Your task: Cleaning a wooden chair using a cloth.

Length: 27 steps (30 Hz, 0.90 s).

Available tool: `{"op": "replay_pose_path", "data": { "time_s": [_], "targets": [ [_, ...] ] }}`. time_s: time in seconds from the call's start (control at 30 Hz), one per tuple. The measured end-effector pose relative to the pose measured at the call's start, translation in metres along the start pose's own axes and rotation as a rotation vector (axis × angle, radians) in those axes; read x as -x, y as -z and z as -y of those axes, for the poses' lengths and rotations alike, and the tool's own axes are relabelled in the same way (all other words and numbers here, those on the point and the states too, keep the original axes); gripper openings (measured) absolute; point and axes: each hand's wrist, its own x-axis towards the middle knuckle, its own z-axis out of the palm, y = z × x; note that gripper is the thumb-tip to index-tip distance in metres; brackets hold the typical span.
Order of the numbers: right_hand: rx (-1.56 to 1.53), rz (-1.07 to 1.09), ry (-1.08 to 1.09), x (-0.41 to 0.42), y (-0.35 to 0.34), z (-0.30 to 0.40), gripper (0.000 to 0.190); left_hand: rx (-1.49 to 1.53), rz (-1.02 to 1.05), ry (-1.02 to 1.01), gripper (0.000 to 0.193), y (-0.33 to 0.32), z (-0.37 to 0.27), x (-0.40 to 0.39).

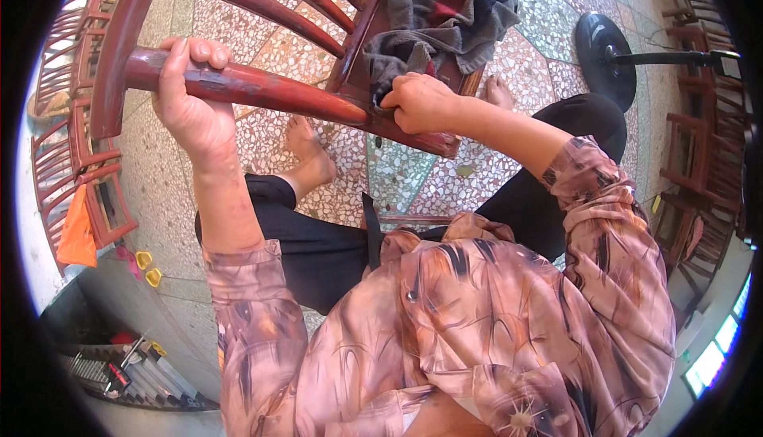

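Note:
A red-brown wooden spindle-back chair is tipped over in front of me, its worn top rail (122,38) towards the left. My left hand (194,100) is wrapped around the thick back post (268,88), close to that rail; the varnish there looks scuffed. On the chair seat (411,132) lies a crumpled grey towel (447,38) with red and black patches. My right hand (424,103) pinches a dark bunched end of this towel at the seat corner, where the post meets the seat. The fingertips are partly hidden.
More wooden chairs line the left (89,73) and right (706,139) sides. A black round stand base (605,58) with a pole is at right. An orange bag (77,231), yellow slippers (149,267) and a box of metal parts (143,371) lie left. My bare feet rest on terrazzo flooring (393,181).

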Motion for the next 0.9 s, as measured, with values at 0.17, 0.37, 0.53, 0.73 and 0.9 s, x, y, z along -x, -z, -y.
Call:
{"op": "replay_pose_path", "data": {
  "time_s": [0.17,0.37,0.53,0.73,0.9],
  "targets": [
    [0.131,0.219,-0.085,-0.008,0.004,0.007,0.024,-0.011,-0.022,0.004,0.011,0.004,-0.001,0.002],
    [0.182,0.302,-0.105,0.002,0.008,0.0,0.025,0.001,-0.01,0.016,0.011,0.002,0.0,0.001],
    [0.35,0.528,-0.113,0.009,0.043,0.011,0.025,0.037,0.008,0.0,0.009,0.009,0.003,-0.002],
    [0.442,0.345,-0.457,0.019,0.087,-0.019,0.025,0.015,-0.015,0.009,0.008,0.006,-0.002,0.0],
    [-0.733,-0.076,-0.392,0.011,0.121,-0.088,0.02,0.004,0.035,-0.008,0.01,0.009,0.0,-0.005]
  ]
}}
